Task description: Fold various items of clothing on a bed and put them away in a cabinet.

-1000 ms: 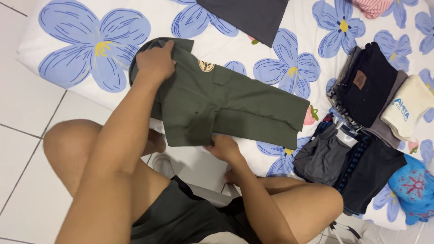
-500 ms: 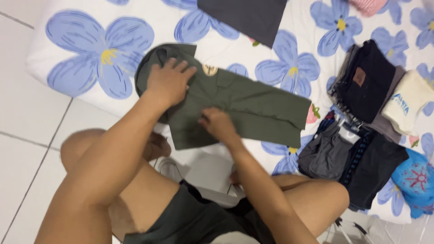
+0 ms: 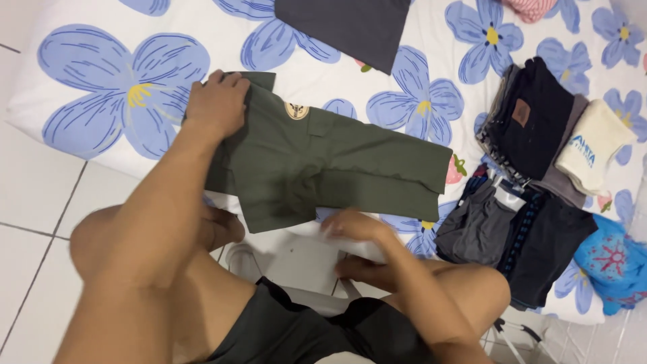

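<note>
Your left hand [image 3: 217,104] presses flat on the collar end of the folded olive shirt [image 3: 323,162] on the flowered bed [image 3: 101,81]; your right hand [image 3: 354,226] rests at its near edge; folded clothes [image 3: 539,155] lie stacked beside.

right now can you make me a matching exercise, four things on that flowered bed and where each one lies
Things:
1. olive green shirt
2. dark grey cloth
3. cream folded cloth
4. bright blue cloth

Places:
A. far right, low, at the mattress edge
B. top of the picture, partly cut off
C. on the clothes pile at the right, beside a black folded garment
D. middle, under the left hand

Pairs: 1-D, 2-B, 3-C, 4-A
</note>
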